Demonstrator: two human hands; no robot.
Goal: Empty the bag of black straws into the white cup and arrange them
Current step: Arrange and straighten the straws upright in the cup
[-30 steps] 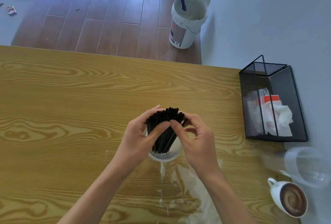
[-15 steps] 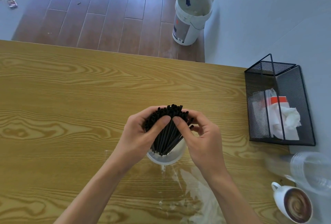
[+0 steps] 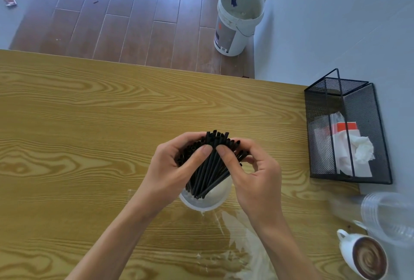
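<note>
A bundle of black straws stands in the white cup on the wooden table, their tops fanned out. My left hand curls round the left side of the straw tops, thumb pressed on the front. My right hand holds the right side, thumb on the front too. Both thumbs nearly meet. The clear plastic bag lies flat and crumpled on the table just in front of the cup, under my right forearm.
A black mesh basket with tissue and packets sits at the table's right edge by the wall. A stack of clear plastic cups lies near a white coffee mug at the lower right. A white bucket stands on the floor beyond.
Both hands have spread the straw tops a little wider and the thumbs have shifted on the bundle. The cup stays where it was.
</note>
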